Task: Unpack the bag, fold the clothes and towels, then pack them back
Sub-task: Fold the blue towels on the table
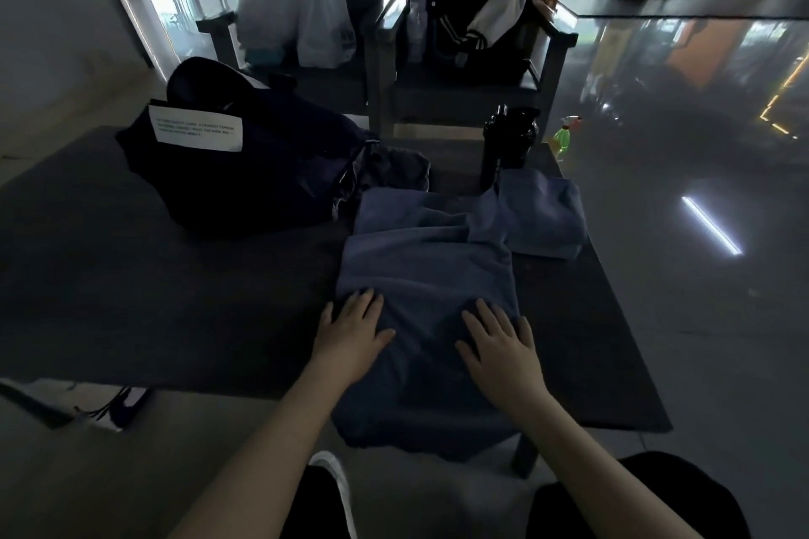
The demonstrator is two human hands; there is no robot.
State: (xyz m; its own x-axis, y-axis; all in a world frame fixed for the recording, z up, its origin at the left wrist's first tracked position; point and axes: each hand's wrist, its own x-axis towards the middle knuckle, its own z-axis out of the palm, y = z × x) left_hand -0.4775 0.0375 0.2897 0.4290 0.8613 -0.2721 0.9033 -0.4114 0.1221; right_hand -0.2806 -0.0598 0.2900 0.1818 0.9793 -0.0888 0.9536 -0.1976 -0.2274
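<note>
A blue-grey garment [427, 258] lies spread on the dark table [153, 298], its near end hanging over the front edge. My left hand [352, 335] rests flat on its left side, fingers apart. My right hand [501, 348] presses flat on its right side. A folded blue-grey towel [545, 214] sits behind the garment on the right. The dark bag [236, 171] with a white label lies at the back left, and a dark crumpled cloth [398, 168] spills from its opening.
A black bottle [508, 144] stands at the table's back edge, a green spray bottle [562, 138] just beyond it. Two dark chairs behind hold white plastic bags [297, 0] and a black jacket [473, 31]. Glossy floor lies to the right.
</note>
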